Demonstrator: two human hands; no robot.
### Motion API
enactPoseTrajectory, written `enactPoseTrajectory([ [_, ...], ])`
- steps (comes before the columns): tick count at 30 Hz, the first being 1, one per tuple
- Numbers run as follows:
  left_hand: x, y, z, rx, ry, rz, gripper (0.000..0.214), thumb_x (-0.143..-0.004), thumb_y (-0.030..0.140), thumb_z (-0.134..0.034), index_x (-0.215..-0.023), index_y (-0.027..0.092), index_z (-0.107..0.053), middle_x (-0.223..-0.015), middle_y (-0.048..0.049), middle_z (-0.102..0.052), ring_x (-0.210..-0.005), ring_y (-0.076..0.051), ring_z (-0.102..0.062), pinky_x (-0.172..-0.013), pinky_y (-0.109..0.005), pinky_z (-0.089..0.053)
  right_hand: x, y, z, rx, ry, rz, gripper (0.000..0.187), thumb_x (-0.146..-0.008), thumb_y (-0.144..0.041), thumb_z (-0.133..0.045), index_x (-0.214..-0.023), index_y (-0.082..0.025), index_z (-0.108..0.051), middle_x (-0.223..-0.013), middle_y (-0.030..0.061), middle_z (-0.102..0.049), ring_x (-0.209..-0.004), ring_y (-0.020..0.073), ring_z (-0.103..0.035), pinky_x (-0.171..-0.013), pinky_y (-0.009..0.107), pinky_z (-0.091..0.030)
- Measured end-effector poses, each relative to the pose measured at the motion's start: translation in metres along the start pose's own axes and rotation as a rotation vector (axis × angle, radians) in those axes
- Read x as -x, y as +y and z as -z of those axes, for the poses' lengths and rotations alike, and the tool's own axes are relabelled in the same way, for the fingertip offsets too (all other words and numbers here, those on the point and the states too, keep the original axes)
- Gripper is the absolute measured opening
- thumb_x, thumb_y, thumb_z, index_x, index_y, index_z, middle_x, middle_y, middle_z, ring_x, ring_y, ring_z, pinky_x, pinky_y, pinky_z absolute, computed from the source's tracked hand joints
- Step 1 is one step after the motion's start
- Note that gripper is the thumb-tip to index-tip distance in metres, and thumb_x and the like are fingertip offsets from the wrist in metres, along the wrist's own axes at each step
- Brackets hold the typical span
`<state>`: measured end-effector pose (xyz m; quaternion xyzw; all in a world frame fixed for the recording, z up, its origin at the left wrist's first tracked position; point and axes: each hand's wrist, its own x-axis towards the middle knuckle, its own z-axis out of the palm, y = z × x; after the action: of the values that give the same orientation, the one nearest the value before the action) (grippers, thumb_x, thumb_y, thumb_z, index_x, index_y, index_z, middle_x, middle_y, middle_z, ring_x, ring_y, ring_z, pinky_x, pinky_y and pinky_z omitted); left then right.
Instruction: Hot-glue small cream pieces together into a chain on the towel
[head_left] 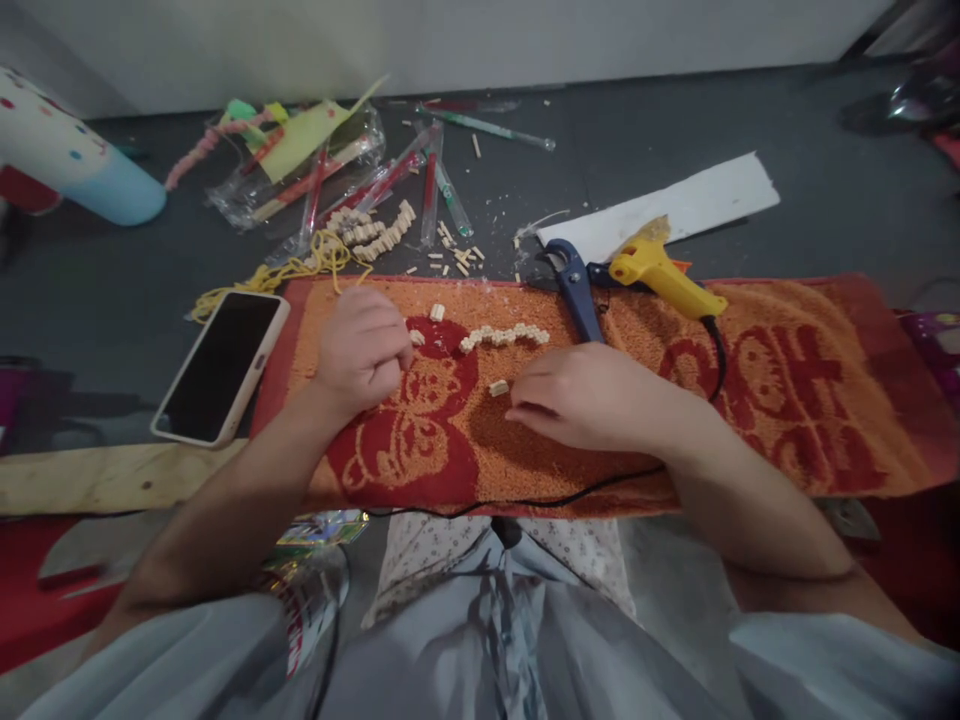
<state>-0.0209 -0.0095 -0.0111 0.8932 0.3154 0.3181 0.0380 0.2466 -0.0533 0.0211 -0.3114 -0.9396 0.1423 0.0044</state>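
Observation:
My left hand rests on an orange and red towel, its fingers curled into a loose fist beside a small pale wooden piece. My right hand lies knuckles up on the towel, fingers pressed together and reaching toward another small wooden piece. A short curved row of joined wooden pieces lies just beyond both hands. Whether either hand holds anything is hidden.
A yellow glue gun and blue cutters lie at the towel's far edge, with the gun's black cord running along the near edge. A phone lies left. Glue sticks, a wooden-piece pile, yellow string and white card lie behind.

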Motion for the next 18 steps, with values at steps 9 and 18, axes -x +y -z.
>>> enactPoseTrajectory([
  [9, -0.003, 0.004, 0.000, -0.015, 0.040, -0.130, 0.024, -0.075, 0.010, -0.045, -0.055, 0.024, -0.045, -0.053, 0.0004, -0.054, -0.062, -0.018, -0.050, -0.064, -0.037, -0.043, -0.008, -0.016, -0.014, 0.197, 0.007, -0.134, 0.019, -0.099, -0.020, -0.048, -0.101, -0.014, -0.066, -0.083, 0.0093, -0.073, -0.072, 0.0229, -0.066, -0.052, 0.033, -0.021],
  [18, -0.001, 0.009, -0.004, 0.037, 0.053, -0.213, 0.026, -0.078, 0.007, -0.045, -0.059, 0.024, -0.049, -0.057, 0.0004, -0.057, -0.063, -0.017, -0.053, -0.062, -0.034, -0.046, -0.010, -0.012, -0.016, 0.151, -0.022, -0.220, 0.021, -0.100, -0.022, -0.047, -0.097, -0.014, -0.067, -0.089, 0.0099, -0.074, -0.077, 0.0244, -0.068, -0.055, 0.033, -0.025],
])
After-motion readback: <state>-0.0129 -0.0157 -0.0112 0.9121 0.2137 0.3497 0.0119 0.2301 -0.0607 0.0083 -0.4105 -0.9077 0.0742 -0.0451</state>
